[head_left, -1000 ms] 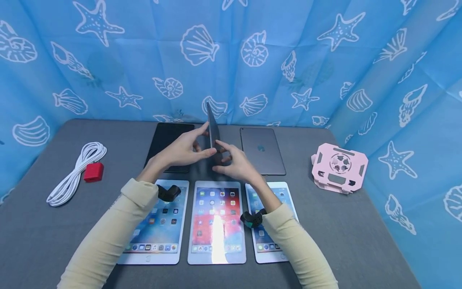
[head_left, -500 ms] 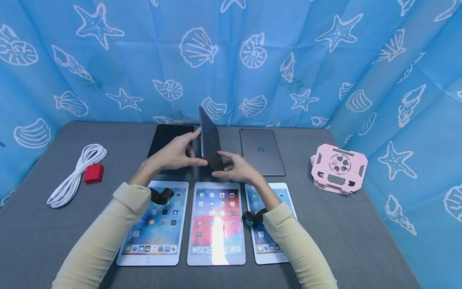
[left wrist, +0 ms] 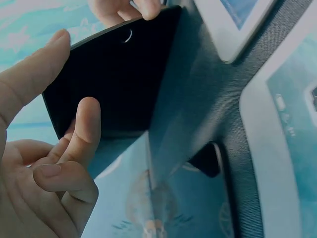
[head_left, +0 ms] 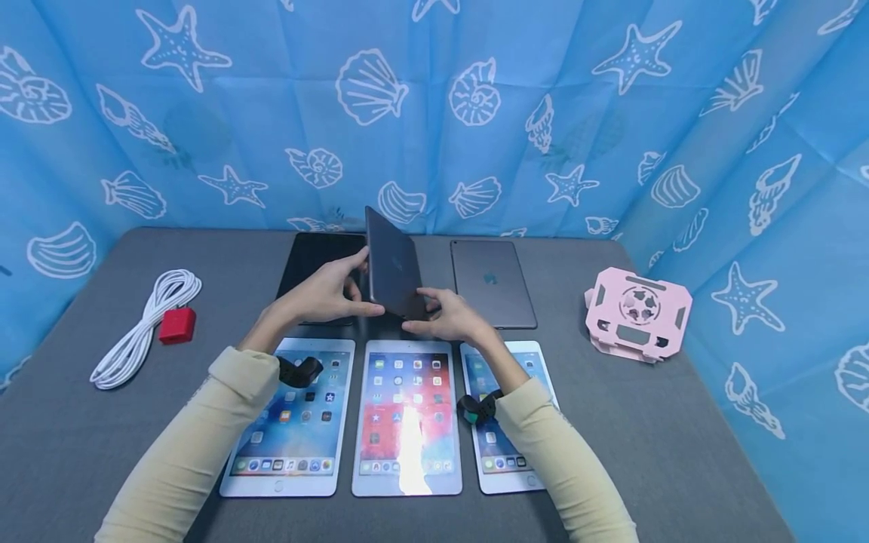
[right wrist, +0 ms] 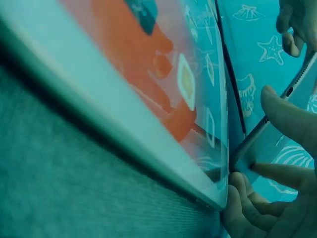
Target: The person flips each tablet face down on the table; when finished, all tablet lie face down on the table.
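Note:
Both hands hold a dark grey tablet (head_left: 394, 268), which stands tilted on edge at the back middle of the table. Its back faces right; the black screen side with a round home button (left wrist: 128, 35) shows in the left wrist view. My left hand (head_left: 324, 290) holds the tablet's left side with thumb and fingers. At the lower right corner, my right hand (head_left: 448, 315) pinches the edge, thumb (right wrist: 285, 111) on one side and index finger on the other. Flat to the left lies a black tablet (head_left: 308, 260), partly hidden by my left hand.
Another grey tablet (head_left: 494, 286) lies face down at right. In front are three white tablets, left (head_left: 305, 422), middle (head_left: 407, 418) and right (head_left: 498, 452), screens lit. A white cable (head_left: 145, 328), a red block (head_left: 177, 325) and a pink stand (head_left: 638, 313) flank them. A blue curtain (head_left: 271, 113) hangs behind.
The held tablet has turned from nearly edge-on and leaned left, so more of its back shows. My left hand has shifted left and slightly down; the right hand has barely moved.

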Tool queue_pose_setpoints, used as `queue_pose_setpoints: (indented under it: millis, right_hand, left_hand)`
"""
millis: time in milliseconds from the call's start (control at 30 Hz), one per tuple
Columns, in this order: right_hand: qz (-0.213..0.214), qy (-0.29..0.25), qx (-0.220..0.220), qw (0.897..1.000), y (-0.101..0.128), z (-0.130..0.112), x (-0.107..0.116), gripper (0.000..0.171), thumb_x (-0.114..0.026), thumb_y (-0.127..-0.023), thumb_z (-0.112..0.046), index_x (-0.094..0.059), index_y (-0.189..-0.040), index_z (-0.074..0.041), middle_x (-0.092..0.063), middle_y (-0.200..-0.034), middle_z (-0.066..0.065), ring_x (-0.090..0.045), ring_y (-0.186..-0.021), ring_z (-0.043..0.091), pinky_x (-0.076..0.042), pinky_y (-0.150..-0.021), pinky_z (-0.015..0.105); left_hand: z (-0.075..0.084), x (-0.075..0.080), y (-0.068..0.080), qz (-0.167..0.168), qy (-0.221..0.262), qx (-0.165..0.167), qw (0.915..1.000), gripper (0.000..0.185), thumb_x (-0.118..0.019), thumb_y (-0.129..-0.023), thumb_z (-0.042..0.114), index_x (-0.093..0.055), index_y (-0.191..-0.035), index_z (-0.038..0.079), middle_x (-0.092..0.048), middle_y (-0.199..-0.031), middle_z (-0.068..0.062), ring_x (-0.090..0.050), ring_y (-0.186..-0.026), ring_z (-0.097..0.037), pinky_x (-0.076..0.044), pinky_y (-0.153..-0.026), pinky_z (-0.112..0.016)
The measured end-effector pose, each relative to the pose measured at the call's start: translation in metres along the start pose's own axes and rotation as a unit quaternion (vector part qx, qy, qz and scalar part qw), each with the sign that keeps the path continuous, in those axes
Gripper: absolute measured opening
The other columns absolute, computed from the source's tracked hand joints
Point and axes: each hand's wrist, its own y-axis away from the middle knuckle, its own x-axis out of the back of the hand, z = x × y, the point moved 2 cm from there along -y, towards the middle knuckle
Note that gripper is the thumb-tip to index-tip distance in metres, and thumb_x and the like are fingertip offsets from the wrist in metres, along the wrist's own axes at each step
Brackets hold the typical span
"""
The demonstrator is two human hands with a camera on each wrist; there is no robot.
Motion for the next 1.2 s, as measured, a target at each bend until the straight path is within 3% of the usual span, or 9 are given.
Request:
queue_pose_setpoints:
  millis: [267,467,767,1000,1200]
  right_hand:
    - [0.030,0.027,-0.020,0.999,0.003,0.005,0.006,0.091,-0.080,-0.089,-0.031,-0.032,-0.158,0.002,-0.052,-0.146,0.028,-0.057,-0.128,0.036,-0.050,-0.106,0.047]
    - [0.052,0.045,-0.039,0.997,0.002,0.007,0.007,0.091,-0.082,-0.088,-0.030,-0.033,-0.157,0.003,-0.051,-0.148,0.026,-0.051,-0.137,0.036,-0.045,-0.113,0.049]
    - [0.077,0.101,-0.042,0.991,0.005,0.005,0.007,0.090,-0.083,-0.087,-0.034,-0.037,-0.156,0.001,-0.054,-0.145,0.023,-0.052,-0.136,0.036,-0.046,-0.112,0.049]
    - [0.099,0.125,-0.043,0.986,0.005,0.006,0.008,0.090,-0.083,-0.086,-0.035,-0.038,-0.155,0.002,-0.051,-0.150,0.025,-0.046,-0.142,0.040,-0.043,-0.115,0.052]
    - [0.108,0.139,-0.057,0.983,0.005,0.005,0.008,0.091,-0.084,-0.086,-0.036,-0.039,-0.155,0.001,-0.047,-0.153,0.025,-0.042,-0.145,0.042,-0.040,-0.117,0.053]
  left_hand:
    - [-0.014,-0.010,-0.003,-0.016,0.011,0.009,0.9998,0.111,-0.083,-0.087,0.025,-0.006,-0.163,-0.001,-0.053,-0.127,-0.015,-0.063,-0.072,-0.014,-0.051,-0.068,-0.032]
    - [-0.026,-0.020,-0.005,-0.029,0.006,0.033,0.9990,0.112,-0.082,-0.088,0.026,-0.005,-0.162,-0.004,-0.053,-0.126,-0.015,-0.060,-0.068,-0.014,-0.050,-0.067,-0.031]
    - [-0.040,-0.030,-0.009,-0.038,0.003,0.036,0.9986,0.110,-0.082,-0.088,0.027,-0.008,-0.161,-0.006,-0.053,-0.125,-0.015,-0.055,-0.064,-0.013,-0.047,-0.062,-0.027]
    - [-0.040,-0.033,-0.015,-0.042,-0.018,0.045,0.9979,0.109,-0.083,-0.086,0.028,-0.013,-0.160,-0.009,-0.055,-0.121,-0.015,-0.042,-0.057,-0.012,-0.039,-0.056,-0.026]
    - [-0.040,-0.036,-0.021,-0.039,-0.045,0.056,0.9966,0.108,-0.085,-0.084,0.029,-0.019,-0.158,-0.011,-0.057,-0.116,-0.015,-0.038,-0.061,-0.013,-0.038,-0.063,-0.029]
